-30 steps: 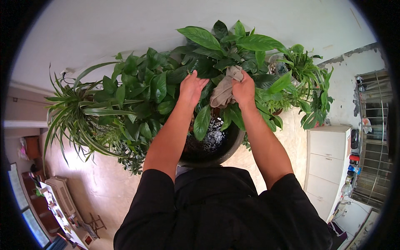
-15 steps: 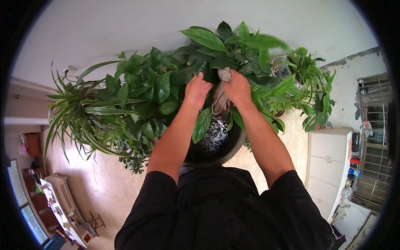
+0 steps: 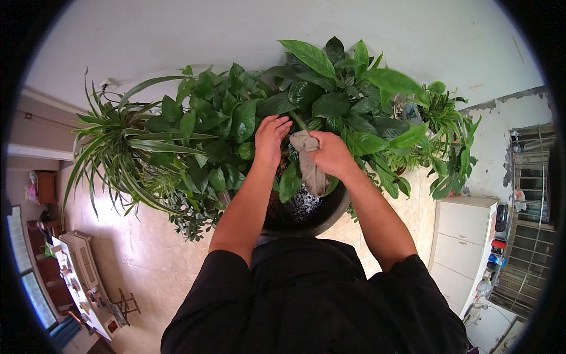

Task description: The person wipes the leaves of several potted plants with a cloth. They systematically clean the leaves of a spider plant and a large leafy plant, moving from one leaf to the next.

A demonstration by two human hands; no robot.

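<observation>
A greyish-beige cloth is pinched in my right hand, its loose end hanging over the dark round pot. The cloth's top meets a green stalk of the broad-leaved plant; whether it wraps the stalk is hidden. My left hand is open just left of it, fingers extended and slightly bent, beside the lower edge of a dark green leaf. Below the hands one leaf droops over the pot, where dark, glinting contents show.
Several other leafy plants crowd both sides, including a striped spider plant at left. Behind them rises a pale wall. A white cabinet stands right, near a barred window. A white table is at lower left.
My right hand has come down toward me with the cloth, baring the green stalk above it. My left hand has shifted slightly lower. The whole view has also shifted a little.
</observation>
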